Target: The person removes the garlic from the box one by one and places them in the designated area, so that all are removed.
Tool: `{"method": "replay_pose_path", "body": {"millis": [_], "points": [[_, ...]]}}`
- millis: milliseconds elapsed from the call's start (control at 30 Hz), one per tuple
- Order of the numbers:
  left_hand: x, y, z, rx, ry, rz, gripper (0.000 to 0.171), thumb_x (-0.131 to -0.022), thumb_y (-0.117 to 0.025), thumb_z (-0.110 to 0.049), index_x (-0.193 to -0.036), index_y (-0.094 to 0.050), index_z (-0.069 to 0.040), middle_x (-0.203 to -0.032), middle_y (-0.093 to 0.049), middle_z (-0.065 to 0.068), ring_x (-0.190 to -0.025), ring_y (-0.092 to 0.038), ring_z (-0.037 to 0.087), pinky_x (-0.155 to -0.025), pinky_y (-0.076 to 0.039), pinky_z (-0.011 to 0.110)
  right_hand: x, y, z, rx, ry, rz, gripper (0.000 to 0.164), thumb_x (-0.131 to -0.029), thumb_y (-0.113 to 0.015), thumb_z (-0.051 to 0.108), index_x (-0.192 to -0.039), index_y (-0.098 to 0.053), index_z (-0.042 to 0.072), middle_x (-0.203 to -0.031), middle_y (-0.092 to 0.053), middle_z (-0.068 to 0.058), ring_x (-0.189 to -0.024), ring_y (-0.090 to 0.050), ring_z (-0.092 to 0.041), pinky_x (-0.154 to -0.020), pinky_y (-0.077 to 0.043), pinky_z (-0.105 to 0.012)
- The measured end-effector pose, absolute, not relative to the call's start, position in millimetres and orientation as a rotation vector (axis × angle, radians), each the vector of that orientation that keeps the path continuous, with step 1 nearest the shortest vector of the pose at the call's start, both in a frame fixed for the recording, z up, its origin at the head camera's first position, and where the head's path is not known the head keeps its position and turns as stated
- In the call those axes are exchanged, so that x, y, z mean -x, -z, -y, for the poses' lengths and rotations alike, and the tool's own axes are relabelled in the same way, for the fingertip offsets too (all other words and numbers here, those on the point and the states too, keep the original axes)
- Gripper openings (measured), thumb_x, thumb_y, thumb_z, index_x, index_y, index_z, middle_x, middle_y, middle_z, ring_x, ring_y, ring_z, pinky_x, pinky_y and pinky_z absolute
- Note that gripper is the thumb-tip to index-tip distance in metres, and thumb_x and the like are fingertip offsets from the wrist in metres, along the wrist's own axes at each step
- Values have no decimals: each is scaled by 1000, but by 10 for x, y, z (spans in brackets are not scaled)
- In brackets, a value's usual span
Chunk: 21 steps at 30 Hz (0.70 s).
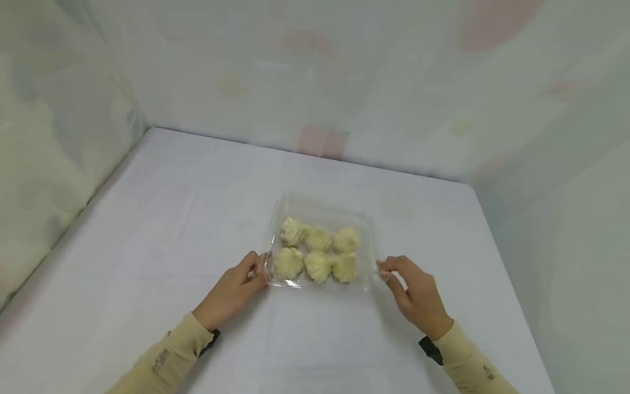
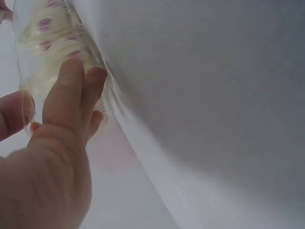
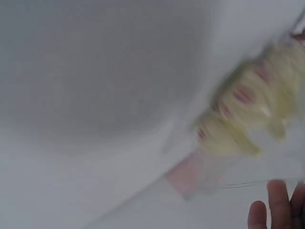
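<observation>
A: Left grip (image 1: 235, 290) near, pinching the clear pack (image 1: 325, 212) by its left edge; right grip (image 1: 415, 295) pinches the right edge, both wrists angled inward!
B: Pack's where?
A: Around the middle of the white bench (image 1: 320, 345)! Inside, six ridged, pale-yellow bulbs (image 1: 318, 266) with purplish marks: three near, three far.

Pale pieces (image 3: 248, 102): were blurred in the right-wrist view. Right hand (image 3: 280, 206): was cut off there. Clear pack (image 2: 25, 67): ran past the left-wrist view's top edge, partly hidden by left hand (image 2: 57, 148). Sleeve print (image 1: 161, 361): was too small to read.
</observation>
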<state>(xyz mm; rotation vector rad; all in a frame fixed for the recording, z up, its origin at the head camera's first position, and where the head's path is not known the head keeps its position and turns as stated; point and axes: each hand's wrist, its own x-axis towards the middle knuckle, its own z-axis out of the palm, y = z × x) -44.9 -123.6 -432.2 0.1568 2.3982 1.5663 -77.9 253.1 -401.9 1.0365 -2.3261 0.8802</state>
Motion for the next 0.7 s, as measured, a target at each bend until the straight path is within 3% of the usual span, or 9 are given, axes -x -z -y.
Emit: {"method": "replay_pose_path", "body": {"millis": [233, 300, 367, 433, 500, 600, 700], "points": [[526, 4263, 1325, -208, -1490, -2383, 31, -104, -58, -41, -97, -46, -13, -95, -65, 5, -85, -57, 18, -70, -39, 31, 1286, 3472, -2435, -741, -1167, 2355, 10, -104, -59, 8, -105, -61, -2, -104, -66, -7, -102, -63, -16, -95, -47, -22], [555, 4252, 1339, -216, -1464, -2365, 32, -103, -58, -42, -104, -49, -12, -105, -67, 6, -91, -59, 20, -75, -44, 34, 1499, 3371, -2343, -650, -1218, 2375, 13, -105, -57, 10, -110, -58, -2, -104, -65, -6, -100, -61, -16, -93, -46, -23], [584, 4246, 1333, -190, -1466, -2316, 37, -102, -59, -43, -120, -49, -12, -125, -64, 10, -108, -61, 24, -88, -48, 42, 1714, 3314, -2251, -588, -1277, 2387, 19, -107, -53, 16, -114, -56, -2, -104, -65, -6, -99, -61, -17, -91, -47, -25], [616, 4248, 1317, -177, -1490, -2250, 54, -101, -61, -42, -142, -39, -13, -148, -49, 15, -128, -54, 32, -102, -42, 51, 1915, 3305, -2172, -567, -1314, 2385, 26, -108, -51, 24, -116, -54, 0, -105, -65, -7, -100, -62, -18, -89, -47, -25], [644, 4241, 1302, -170, -1505, -2188, 80, -100, -64, -41, -158, -17, -14, -162, -26, 18, -141, -38, 39, -110, -34, 56, 2093, 3346, -2117, -552, -1340, 2371, 29, -109, -50, 28, -118, -53, 1, -106, -65, -10, -99, -64, -20, -87, -48, -27], [688, 4230, 1295, -237, -1504, -2181, 109, -96, -71, -36, -161, 14, -14, -168, -4, 16, -149, -22, 40, -114, -27, 57, 2298, 3487, -2051, -518, -1362, 2387, 33, -108, -50, 31, -123, -52, 2, -107, -64, -10, -97, -64, -20, -84, -50, -30], [737, 4221, 1317, -334, -1445, -2264, 120, -92, -77, -34, -159, 22, -16, -168, 9, 14, -152, -6, 38, -117, -17, 58, 2441, 3711, -1996, -490, -1383, 2511, 33, -107, -55, 27, -128, -53, 2, -109, -63, -11, -99, -63, -21, -85, -51, -34]]}}
